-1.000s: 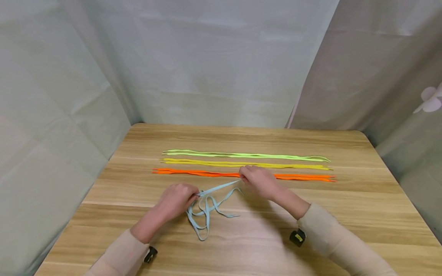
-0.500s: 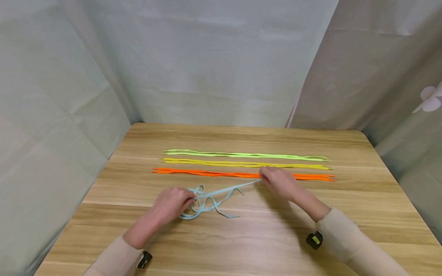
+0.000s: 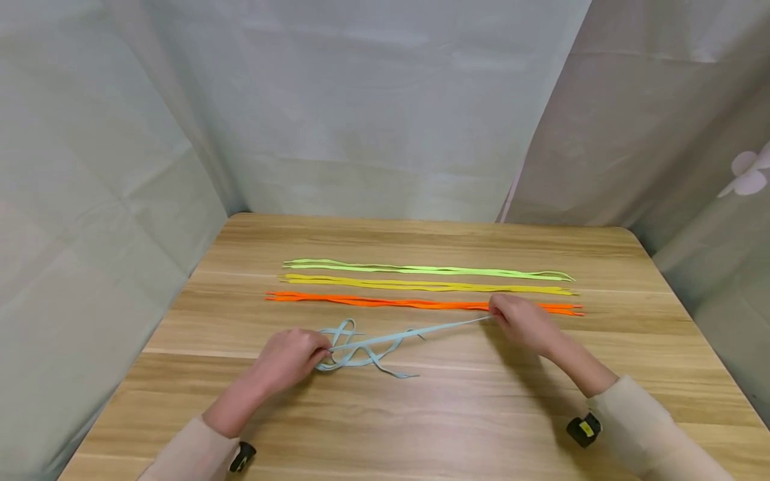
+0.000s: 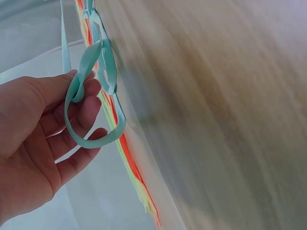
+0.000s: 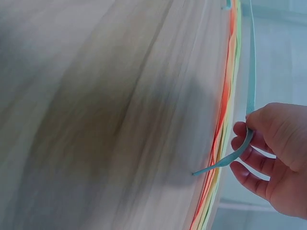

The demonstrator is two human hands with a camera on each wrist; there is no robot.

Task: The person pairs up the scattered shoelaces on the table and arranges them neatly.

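Note:
A light blue shoelace is stretched between my two hands, sloping up to the right. My left hand pinches it between thumb and fingers; in the left wrist view a loop of the shoelace hangs in front of those fingers. The slack lies in loose curls on the wooden table, just right of the left hand. My right hand pinches the lace near one end, in front of the orange shoelaces. From the right wrist view, a short tail with its tip sticks out below the thumb.
Behind the orange pair, yellow shoelaces and lime green shoelaces lie straight and roughly parallel across the wooden table. Pale curtains stand behind the table and along both sides.
My right hand has moved right, drawing out a longer stretch of the blue shoelace. The left hand has shifted slightly left, and the hanging loop near it has drawn up into the curls.

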